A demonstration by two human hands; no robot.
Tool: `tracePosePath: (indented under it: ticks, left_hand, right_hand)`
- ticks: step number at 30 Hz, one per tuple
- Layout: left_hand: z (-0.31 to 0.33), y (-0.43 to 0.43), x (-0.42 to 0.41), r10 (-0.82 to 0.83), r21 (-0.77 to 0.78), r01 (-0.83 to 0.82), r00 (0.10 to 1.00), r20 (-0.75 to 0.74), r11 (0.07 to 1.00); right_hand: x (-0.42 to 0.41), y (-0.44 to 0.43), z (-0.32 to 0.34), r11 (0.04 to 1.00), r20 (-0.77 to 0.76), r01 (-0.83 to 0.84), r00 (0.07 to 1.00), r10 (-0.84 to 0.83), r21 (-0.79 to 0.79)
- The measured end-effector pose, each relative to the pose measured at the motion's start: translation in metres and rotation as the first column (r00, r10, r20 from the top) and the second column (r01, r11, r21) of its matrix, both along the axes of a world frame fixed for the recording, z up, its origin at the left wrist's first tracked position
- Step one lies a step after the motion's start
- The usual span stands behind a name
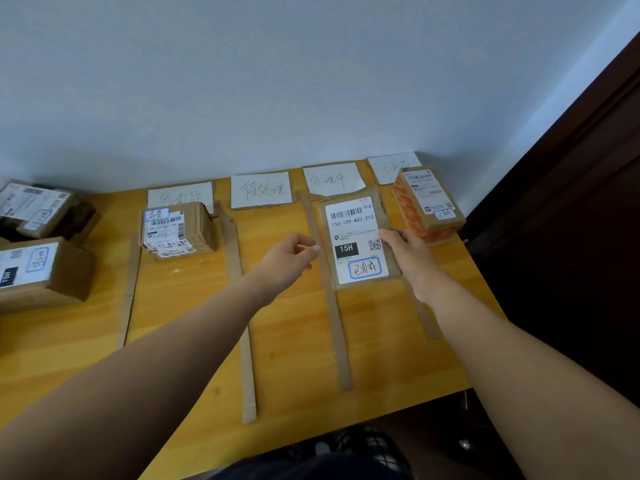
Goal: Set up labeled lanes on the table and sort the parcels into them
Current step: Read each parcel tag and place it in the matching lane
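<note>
The right hand (403, 251) grips the right edge of a flat parcel (353, 237) in the third lane from the left, just near of its label (332, 180). The left hand (289, 259), loosely open, holds nothing, just left of the parcel.

A pale wall (277, 81) fills the upper frame. A dark wooden door (571, 202) stands at right, with dark floor (491, 455) at lower right.

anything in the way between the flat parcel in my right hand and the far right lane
The orange-printed box sits at the back of that lane, just right of the flat parcel the right hand grips. Nearer, only a flat cardboard strip lies between, then bare table.
</note>
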State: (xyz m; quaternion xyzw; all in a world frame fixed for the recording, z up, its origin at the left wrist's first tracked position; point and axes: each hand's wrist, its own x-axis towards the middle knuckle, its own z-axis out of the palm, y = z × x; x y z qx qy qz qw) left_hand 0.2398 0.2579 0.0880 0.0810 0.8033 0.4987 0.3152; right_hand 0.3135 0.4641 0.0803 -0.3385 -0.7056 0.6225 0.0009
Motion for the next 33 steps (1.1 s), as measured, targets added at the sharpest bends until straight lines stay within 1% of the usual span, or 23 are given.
tracePosePath:
  ticks: [4, 8, 12, 15, 18, 22, 26, 29, 33]
  left_hand:
    - [-0.006, 0.026, 0.0, -0.006, -0.028, 0.006, 1.0, 0.008, 1.0]
    - [-0.014, 0.065, 0.007, 0.056, -0.027, -0.056, 0.998, 0.017, 0.998]
    - [-0.023, 0.11, 0.023, 0.135, -0.012, -0.135, 0.989, 0.053, 0.991]
    - [-0.035, 0.141, 0.041, 0.177, -0.033, -0.174, 0.98, 0.095, 0.984]
    - [-0.046, 0.161, 0.054, 0.181, -0.058, -0.175, 0.975, 0.131, 0.983]
    - [-0.055, 0.177, 0.064, 0.179, -0.105, -0.166, 0.975, 0.131, 0.981]
    - [-0.058, 0.195, 0.068, 0.17, -0.122, -0.154, 0.977, 0.127, 0.98]
    - [-0.059, 0.211, 0.07, 0.155, -0.124, -0.14, 0.981, 0.117, 0.982]
    - [-0.061, 0.227, 0.071, 0.155, -0.114, -0.141, 0.981, 0.12, 0.983]
  right_hand:
    - [0.003, 0.035, -0.005, 0.999, 0.044, -0.035, 0.998, 0.035, -0.01]
    - [0.005, 0.077, -0.015, 0.993, 0.097, -0.117, 0.989, 0.116, 0.01]
    - [0.013, 0.122, -0.027, 0.977, 0.159, -0.214, 0.964, 0.212, -0.006]
    - [0.025, 0.153, -0.036, 0.967, 0.203, -0.254, 0.945, 0.255, -0.035]
    - [0.039, 0.178, -0.042, 0.955, 0.222, -0.286, 0.929, 0.296, -0.078]
    - [0.057, 0.204, -0.055, 0.941, 0.245, -0.316, 0.91, 0.336, -0.118]
    - [0.07, 0.224, -0.063, 0.946, 0.254, -0.294, 0.912, 0.321, -0.141]
    - [0.074, 0.239, -0.065, 0.964, 0.267, -0.239, 0.927, 0.262, -0.115]
    - [0.076, 0.258, -0.071, 0.981, 0.324, -0.164, 0.927, 0.188, -0.101]
